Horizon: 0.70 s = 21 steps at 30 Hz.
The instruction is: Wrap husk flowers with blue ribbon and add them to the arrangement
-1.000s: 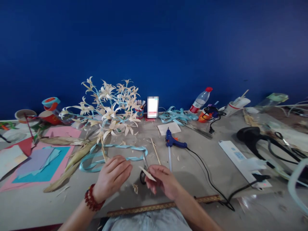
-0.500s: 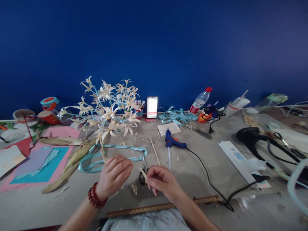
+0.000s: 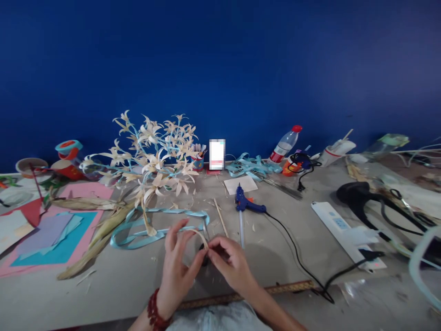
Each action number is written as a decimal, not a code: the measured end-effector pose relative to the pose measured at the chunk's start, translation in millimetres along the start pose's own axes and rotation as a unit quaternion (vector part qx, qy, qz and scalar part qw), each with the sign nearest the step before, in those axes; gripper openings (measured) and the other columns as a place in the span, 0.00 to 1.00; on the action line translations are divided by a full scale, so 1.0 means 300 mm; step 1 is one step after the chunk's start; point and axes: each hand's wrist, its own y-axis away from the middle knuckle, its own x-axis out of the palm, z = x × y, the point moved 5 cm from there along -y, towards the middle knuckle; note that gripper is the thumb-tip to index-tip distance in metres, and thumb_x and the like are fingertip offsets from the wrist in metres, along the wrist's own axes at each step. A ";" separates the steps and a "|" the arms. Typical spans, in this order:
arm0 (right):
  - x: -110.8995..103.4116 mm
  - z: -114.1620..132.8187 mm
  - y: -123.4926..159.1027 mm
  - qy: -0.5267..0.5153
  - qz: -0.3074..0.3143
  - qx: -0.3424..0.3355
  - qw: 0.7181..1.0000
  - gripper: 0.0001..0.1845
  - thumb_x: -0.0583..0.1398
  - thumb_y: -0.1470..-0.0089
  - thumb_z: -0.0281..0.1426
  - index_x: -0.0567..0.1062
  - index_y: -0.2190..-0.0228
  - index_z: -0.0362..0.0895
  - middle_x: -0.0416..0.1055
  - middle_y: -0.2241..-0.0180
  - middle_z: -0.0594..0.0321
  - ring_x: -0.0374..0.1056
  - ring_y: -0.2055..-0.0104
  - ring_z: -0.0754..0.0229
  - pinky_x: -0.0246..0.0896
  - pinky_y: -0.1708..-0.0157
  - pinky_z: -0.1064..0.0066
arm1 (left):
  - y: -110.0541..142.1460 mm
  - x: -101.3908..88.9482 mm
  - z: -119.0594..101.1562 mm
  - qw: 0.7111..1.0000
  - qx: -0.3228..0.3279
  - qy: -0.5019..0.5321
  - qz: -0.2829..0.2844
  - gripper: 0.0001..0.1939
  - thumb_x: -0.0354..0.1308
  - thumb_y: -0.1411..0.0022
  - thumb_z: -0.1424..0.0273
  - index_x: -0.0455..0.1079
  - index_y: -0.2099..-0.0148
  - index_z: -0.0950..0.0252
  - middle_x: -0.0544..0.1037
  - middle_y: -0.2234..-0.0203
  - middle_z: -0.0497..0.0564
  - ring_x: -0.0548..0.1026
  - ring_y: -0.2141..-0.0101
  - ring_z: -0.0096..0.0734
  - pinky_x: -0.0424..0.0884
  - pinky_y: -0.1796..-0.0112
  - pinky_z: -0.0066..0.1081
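Observation:
A pale, narrow strip [image 3: 201, 236], like a piece of corn husk, arches between my hands above the desk. My left hand [image 3: 179, 263], with a red bead bracelet on the wrist, has thumb and fingers closed on it. My right hand [image 3: 231, 263] pinches its lower end, fingertips almost touching the left thumb. Partly covered behind the hands lies a pair of scissors [image 3: 206, 229]. A light blue ribbon [image 3: 138, 246] loops on the desk to the left, below a bunch of cream husk flowers [image 3: 160, 181] on blue-wrapped stems.
A blue glue gun [image 3: 248, 203] with its cord lies right of centre, near a thin stick [image 3: 220, 217]. Further right are a white power strip [image 3: 332, 227] and a bottle [image 3: 285, 145]. Coloured paper [image 3: 77, 246] and dried husks [image 3: 103, 234] lie left. A patterned strip [image 3: 289, 287] edges the front.
My left hand has moved right, from beside the flowers to the strip, and now grips it together with my right hand. The view has shifted slightly.

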 end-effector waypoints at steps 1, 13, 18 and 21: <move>0.001 -0.006 -0.001 -0.006 -0.002 -0.002 1.000 0.07 0.58 0.43 0.34 0.73 0.68 0.44 0.71 0.71 0.64 0.67 0.69 0.61 0.58 0.73 0.75 | 0.006 -0.006 -0.005 0.999 0.016 -0.039 -0.024 0.21 0.57 0.39 0.71 0.61 0.44 0.57 0.56 0.39 0.61 0.57 0.39 0.54 0.56 0.44 0.60; 0.020 -0.049 -0.010 -0.032 0.007 0.030 0.999 0.10 0.58 0.42 0.38 0.72 0.70 0.44 0.70 0.74 0.65 0.66 0.73 0.64 0.57 0.75 0.76 | -0.028 -0.106 0.144 0.988 -0.053 -0.007 -0.144 0.18 0.53 0.35 0.70 0.65 0.43 0.57 0.64 0.42 0.58 0.60 0.40 0.47 0.60 0.44 0.50; 0.054 -0.034 -0.016 0.036 0.029 -0.003 0.999 0.04 0.59 0.44 0.30 0.74 0.69 0.45 0.71 0.73 0.66 0.68 0.70 0.62 0.57 0.71 0.75 | 0.018 0.015 0.122 0.977 -0.099 0.172 0.077 0.07 0.57 0.38 0.66 0.71 0.66 0.63 0.75 0.70 0.51 0.75 0.66 0.35 0.73 0.63 0.33; 0.067 -0.017 -0.020 0.086 0.050 -0.030 0.995 0.04 0.58 0.44 0.29 0.74 0.70 0.45 0.72 0.72 0.66 0.67 0.69 0.62 0.57 0.68 0.74 | 0.044 0.060 0.126 0.954 -0.166 0.238 0.079 0.09 0.56 0.38 0.65 0.69 0.67 0.64 0.73 0.74 0.47 0.72 0.71 0.31 0.70 0.68 0.28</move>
